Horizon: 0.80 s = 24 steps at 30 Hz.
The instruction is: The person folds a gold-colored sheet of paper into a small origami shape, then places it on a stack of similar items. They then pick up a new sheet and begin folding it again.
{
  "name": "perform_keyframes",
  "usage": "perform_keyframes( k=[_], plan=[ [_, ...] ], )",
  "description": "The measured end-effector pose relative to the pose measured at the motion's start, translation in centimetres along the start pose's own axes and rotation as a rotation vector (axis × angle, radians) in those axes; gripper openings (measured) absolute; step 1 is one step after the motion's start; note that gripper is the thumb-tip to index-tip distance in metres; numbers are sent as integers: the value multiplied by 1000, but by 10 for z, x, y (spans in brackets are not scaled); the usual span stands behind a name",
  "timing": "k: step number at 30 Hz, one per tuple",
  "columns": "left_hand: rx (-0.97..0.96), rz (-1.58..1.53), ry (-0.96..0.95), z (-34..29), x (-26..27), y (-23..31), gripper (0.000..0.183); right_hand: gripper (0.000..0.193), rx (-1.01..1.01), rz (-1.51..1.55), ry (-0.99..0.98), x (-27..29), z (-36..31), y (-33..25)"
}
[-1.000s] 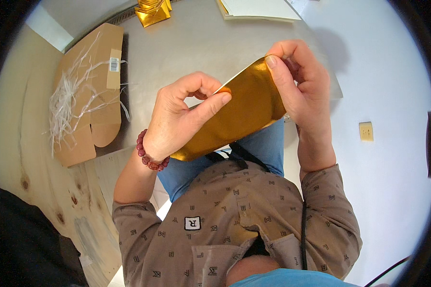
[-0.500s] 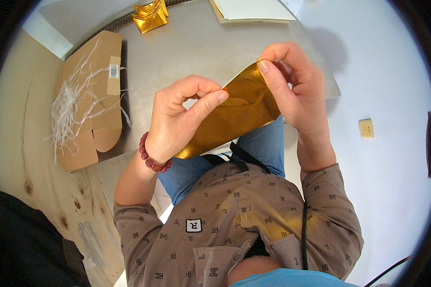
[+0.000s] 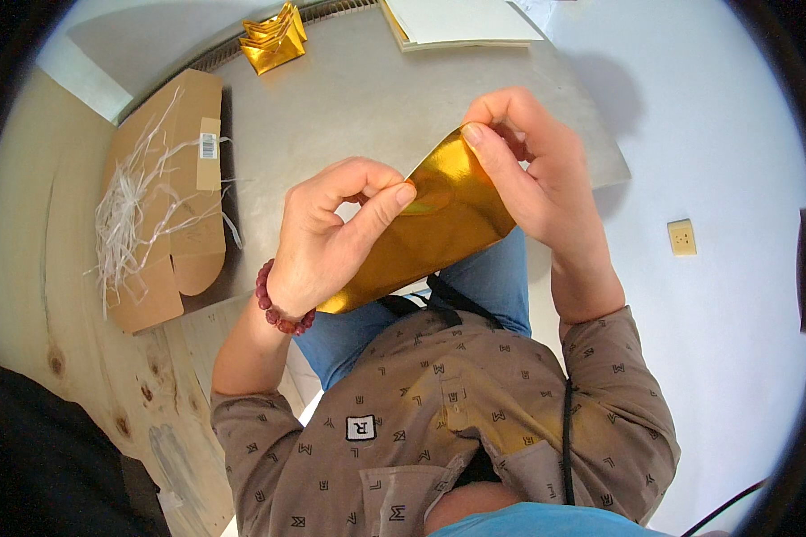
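Observation:
A shiny sheet of gold foil paper (image 3: 439,228) hangs tilted above my lap, its upper edge showing a thin white line. My left hand (image 3: 336,224), with a beaded bracelet at the wrist, pinches that edge between thumb and forefinger. At the higher corner on the right, my right hand (image 3: 533,166) grips the same sheet in a thumb-and-finger pinch. The other fingers of both hands are curled in. Part of the sheet's left side is hidden behind my left hand.
A grey table (image 3: 358,98) lies beyond my hands. Folded gold paper pieces (image 3: 275,45) stand at its far edge, beside a stack of white sheets (image 3: 461,22). At the left is a cardboard box (image 3: 201,197) with white plastic strips (image 3: 127,215). A wall outlet (image 3: 681,238) is at right.
Both hands have come slightly lower and nearer to me with the gold sheet, my right hand also shifting a little left. Both pinches hold. The whole view has shifted slightly.

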<state>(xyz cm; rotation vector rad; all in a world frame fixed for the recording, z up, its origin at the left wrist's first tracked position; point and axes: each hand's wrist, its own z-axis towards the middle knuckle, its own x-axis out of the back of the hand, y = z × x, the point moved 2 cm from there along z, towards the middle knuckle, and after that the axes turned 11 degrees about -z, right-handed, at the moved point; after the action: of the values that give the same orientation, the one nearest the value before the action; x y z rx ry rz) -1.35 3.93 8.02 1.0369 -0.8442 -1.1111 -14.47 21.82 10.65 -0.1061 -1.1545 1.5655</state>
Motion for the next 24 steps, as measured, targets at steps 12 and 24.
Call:
perform_keyframes(
  k=[12, 24],
  plan=[
    [32, 19, -92, 5, 8, 9, 9, 3, 25, 37, -42, 1, 2, 7],
    [106, -83, -55, 7, 10, 9, 7, 3, 20, 103, -11, 0, 0, 8]
  ],
)
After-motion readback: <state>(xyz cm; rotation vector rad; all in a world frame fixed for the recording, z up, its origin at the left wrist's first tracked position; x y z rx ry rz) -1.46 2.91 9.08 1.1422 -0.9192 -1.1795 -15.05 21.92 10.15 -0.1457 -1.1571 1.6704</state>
